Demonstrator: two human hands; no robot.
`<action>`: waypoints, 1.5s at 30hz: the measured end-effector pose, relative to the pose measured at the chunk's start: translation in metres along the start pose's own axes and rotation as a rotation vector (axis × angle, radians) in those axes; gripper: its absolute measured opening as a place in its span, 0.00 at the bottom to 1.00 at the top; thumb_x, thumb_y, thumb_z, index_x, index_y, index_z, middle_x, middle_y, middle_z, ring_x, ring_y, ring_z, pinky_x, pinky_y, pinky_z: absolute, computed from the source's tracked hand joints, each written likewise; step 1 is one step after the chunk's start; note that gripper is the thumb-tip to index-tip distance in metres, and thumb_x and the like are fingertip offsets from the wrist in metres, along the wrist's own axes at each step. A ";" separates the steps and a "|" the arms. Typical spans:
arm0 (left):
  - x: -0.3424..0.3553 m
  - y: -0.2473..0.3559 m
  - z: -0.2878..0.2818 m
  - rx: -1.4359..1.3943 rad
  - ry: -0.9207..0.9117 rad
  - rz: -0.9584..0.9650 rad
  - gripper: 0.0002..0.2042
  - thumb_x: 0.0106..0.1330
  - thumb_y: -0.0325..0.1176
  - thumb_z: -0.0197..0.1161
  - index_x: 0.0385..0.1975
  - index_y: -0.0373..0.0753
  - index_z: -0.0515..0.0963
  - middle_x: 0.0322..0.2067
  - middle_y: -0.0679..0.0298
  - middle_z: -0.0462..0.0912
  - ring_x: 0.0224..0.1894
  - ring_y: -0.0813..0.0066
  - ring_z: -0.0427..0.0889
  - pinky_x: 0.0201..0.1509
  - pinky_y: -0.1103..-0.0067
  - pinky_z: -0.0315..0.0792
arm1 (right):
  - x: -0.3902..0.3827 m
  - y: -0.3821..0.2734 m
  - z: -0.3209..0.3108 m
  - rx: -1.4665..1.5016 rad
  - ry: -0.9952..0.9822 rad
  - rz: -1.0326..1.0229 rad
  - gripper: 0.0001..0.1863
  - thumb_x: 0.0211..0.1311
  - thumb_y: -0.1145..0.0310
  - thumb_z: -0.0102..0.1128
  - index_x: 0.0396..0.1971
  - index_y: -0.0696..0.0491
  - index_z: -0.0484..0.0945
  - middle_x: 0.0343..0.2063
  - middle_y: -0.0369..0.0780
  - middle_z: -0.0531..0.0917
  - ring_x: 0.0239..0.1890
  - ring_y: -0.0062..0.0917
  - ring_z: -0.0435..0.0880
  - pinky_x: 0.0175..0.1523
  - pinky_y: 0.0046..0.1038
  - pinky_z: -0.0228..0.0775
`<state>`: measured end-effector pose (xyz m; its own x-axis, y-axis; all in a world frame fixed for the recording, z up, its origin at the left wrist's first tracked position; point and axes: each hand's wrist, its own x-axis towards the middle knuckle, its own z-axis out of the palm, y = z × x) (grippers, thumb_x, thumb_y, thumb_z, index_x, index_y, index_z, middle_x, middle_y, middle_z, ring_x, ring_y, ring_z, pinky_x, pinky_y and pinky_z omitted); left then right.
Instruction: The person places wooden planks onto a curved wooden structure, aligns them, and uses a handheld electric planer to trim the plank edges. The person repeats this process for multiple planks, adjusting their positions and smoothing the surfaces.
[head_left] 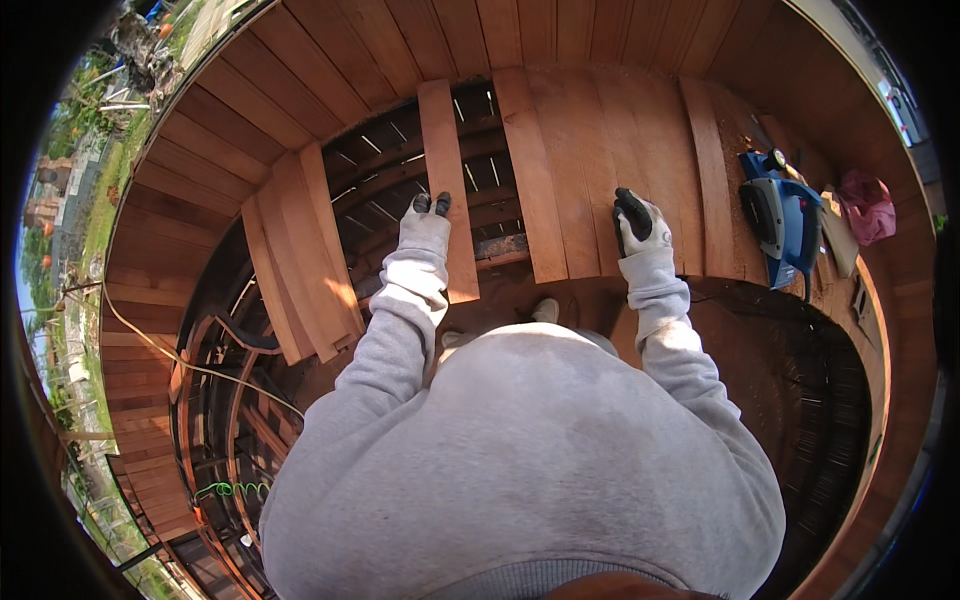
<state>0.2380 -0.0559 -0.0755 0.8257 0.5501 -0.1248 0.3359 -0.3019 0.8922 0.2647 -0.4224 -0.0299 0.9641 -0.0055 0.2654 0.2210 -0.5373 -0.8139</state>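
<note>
Left hand (425,222), gloved, fingers partly bent, the dark tips at the left edge of a loose plank (455,215); the thumb is hidden, so whether it grips or merely touches cannot be told. The plank lies just to the right of this hand, which is the nearer of the two. Its long axis runs away from the person, from beyond the front edge of the curved bench (505,250) to the wall (330,65) at the back edge, with gaps on both sides showing the dark slatted frame beneath.

Right hand (643,225), gloved, well to the right of the plank, fingers curled in a narrow hook over the laid boards (570,170), near the bench's front edge; whether it holds anything cannot be told.

Farther out: at left, a group of overlapping boards (305,260) slants across the bench; at right, a blue power tool (795,220) lies near the front edge, with a pink bag (868,205) beyond it toward the wall. A pale cable (205,368) hangs at far left. No brand, label or other writing can be read on these things.
</note>
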 end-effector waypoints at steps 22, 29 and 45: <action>0.017 0.009 -0.028 0.027 0.198 -0.050 0.21 0.72 0.29 0.59 0.63 0.35 0.66 0.45 0.57 0.81 0.47 0.68 0.80 0.55 0.76 0.74 | 0.010 -0.015 -0.001 -0.300 0.001 -0.152 0.19 0.58 0.66 0.63 0.51 0.50 0.81 0.44 0.45 0.85 0.51 0.42 0.80 0.61 0.42 0.69; 0.009 0.048 -0.007 -0.563 -0.083 0.400 0.18 0.72 0.23 0.58 0.60 0.33 0.71 0.45 0.62 0.80 0.47 0.75 0.81 0.56 0.82 0.75 | 0.012 -0.002 0.001 -0.255 0.046 -0.133 0.19 0.58 0.67 0.64 0.51 0.48 0.81 0.43 0.45 0.85 0.50 0.43 0.80 0.59 0.42 0.70; 0.010 0.082 0.106 0.499 -0.471 0.025 0.26 0.73 0.53 0.54 0.52 0.33 0.77 0.45 0.47 0.84 0.47 0.50 0.83 0.51 0.67 0.75 | 0.011 0.001 0.008 -0.272 0.095 -0.131 0.21 0.58 0.65 0.65 0.52 0.51 0.80 0.49 0.45 0.83 0.55 0.43 0.78 0.63 0.42 0.67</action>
<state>0.3218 -0.1578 -0.0494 0.9070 0.1751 -0.3830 0.3894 -0.6950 0.6044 0.2768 -0.4163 -0.0317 0.9090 0.0072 0.4166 0.2829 -0.7448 -0.6044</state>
